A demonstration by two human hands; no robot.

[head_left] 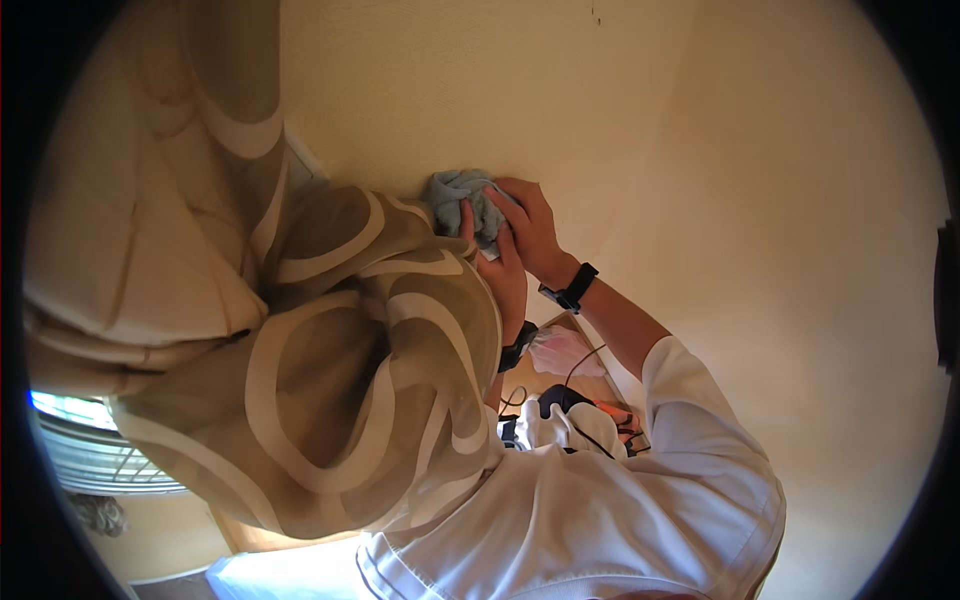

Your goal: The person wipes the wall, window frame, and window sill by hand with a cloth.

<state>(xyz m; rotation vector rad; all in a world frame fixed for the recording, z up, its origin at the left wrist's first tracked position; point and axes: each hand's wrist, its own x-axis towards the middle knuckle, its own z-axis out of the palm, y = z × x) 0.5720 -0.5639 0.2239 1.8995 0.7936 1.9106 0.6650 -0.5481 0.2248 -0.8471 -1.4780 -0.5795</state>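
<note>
A bunched grey-blue cloth [460, 195] is up against the cream wall, beside the folds of a brown curtain. My right hand [535, 228] is closed on its right side, fingers pressed into the crumpled fabric. Just below, my left hand [503, 272] holds the cloth's lower part with its fingers pointing upward. The curtain [330, 400], patterned with pale curving bands, hides part of my left forearm. Each wrist wears a dark band.
The cream wall [800, 200] fills the right and upper part. Low between my arms are a pink plastic bag [565, 350], dark cables and an orange item [622, 418]. A louvred window [110, 460] shows at the lower left, under the curtain.
</note>
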